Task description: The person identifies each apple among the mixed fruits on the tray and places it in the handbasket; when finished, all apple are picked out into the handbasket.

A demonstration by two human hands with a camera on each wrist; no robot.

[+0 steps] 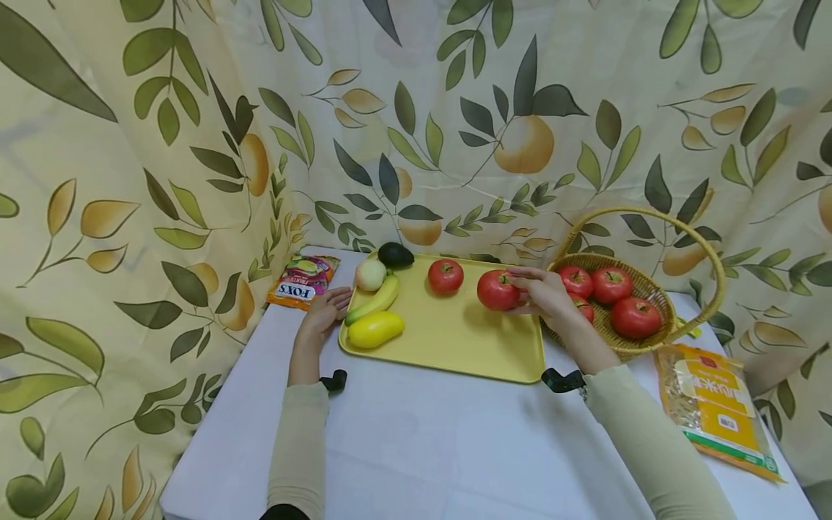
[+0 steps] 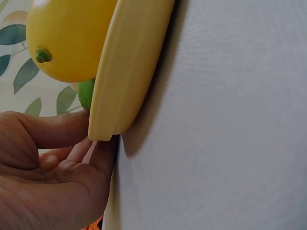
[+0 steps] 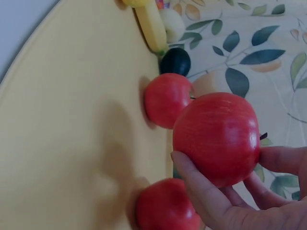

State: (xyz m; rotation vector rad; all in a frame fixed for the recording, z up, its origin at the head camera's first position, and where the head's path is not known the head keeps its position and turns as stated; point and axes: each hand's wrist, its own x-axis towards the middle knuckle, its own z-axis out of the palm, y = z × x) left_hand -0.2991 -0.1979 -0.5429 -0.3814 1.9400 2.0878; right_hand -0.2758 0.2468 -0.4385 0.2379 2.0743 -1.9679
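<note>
My right hand (image 1: 544,295) holds a red apple (image 1: 496,290) with fingers and thumb around it, above the right part of the yellow tray (image 1: 448,339). Clear of the tray in the right wrist view, the held apple (image 3: 217,139) has a short dark stem. Another red apple (image 1: 445,276) sits on the tray; a further apple (image 3: 168,206) shows low in that wrist view. At the tray's left edge, my left hand (image 1: 323,312) grips the rim, thumb above and fingers lower. Beside it lie a banana (image 1: 375,300), a pale peach (image 1: 370,275), a dark avocado (image 1: 395,255) and a yellow mango-like fruit (image 1: 375,330).
A wicker basket (image 1: 669,310) with a tall handle stands right of the tray, holding several red apples (image 1: 635,318). An orange-and-clear food bag (image 1: 718,408) lies in front of it. Left of the tray is a FOX'S candy bag (image 1: 303,280). A patterned curtain (image 1: 416,108) hangs behind the white table.
</note>
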